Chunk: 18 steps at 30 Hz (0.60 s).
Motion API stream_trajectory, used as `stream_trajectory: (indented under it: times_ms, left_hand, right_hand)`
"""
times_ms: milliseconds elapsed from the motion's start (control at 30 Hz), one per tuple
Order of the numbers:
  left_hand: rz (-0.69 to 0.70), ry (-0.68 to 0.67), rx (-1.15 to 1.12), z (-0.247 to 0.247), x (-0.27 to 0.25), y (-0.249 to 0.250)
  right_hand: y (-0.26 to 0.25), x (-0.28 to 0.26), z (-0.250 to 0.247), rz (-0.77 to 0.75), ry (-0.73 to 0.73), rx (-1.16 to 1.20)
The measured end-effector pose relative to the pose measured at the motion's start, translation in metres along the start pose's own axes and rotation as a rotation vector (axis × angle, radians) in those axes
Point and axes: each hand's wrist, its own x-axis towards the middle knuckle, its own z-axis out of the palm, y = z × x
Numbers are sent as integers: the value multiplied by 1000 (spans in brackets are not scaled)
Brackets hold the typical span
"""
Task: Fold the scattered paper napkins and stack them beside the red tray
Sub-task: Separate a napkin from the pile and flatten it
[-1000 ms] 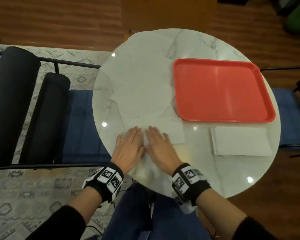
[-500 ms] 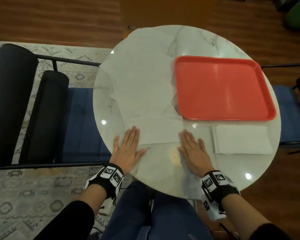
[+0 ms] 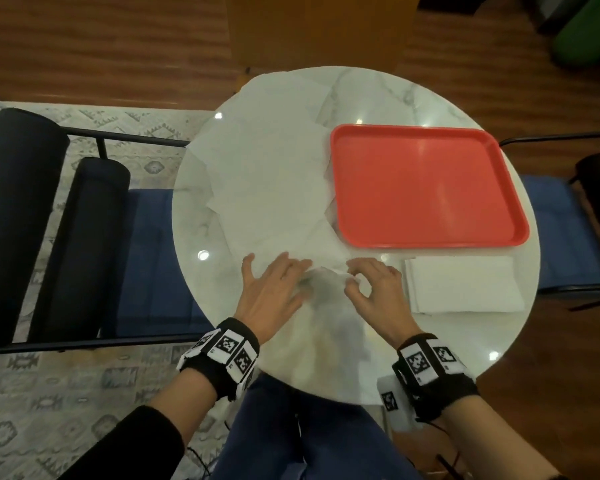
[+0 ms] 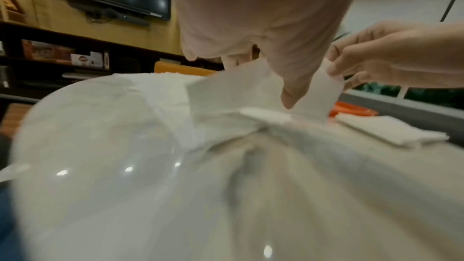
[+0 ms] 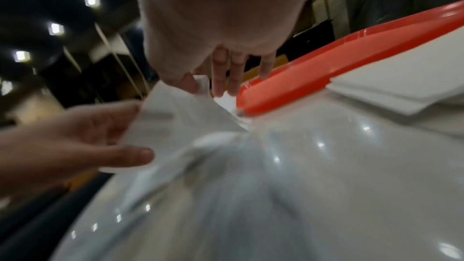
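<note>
Right hand [image 3: 374, 289] in pinching grip on napkin [image 3: 329, 275] edge, left hand [image 3: 271, 289] flat, fingers straight, beside it.

Round white marble table [image 3: 194, 271] | red tray [image 3: 426, 188] on far right | folded napkin stack [image 3: 465, 289] just beside tray's near edge | loose napkins [image 3: 267, 181] spread overlapping on left
</note>
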Motion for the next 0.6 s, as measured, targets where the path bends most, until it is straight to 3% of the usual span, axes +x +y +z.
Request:
stream_trajectory:
  times_ms: [133,233,433,600]
  left_hand:
    - [1,-129,-505,-30,24,30]
    - [-7,-216,-746,-43,37,55]
    - [-209,-188,-797,-36,40,64]
    - [-419,-94,-693,-22,-12,29]
  right_hand:
    - [-7,-13,-59,167,-102,371]
    - [23,-20,-92,219,-112,450]
    - [117,-32,-145,549,55,610]
    - [187,-34,-163,765,153,704]
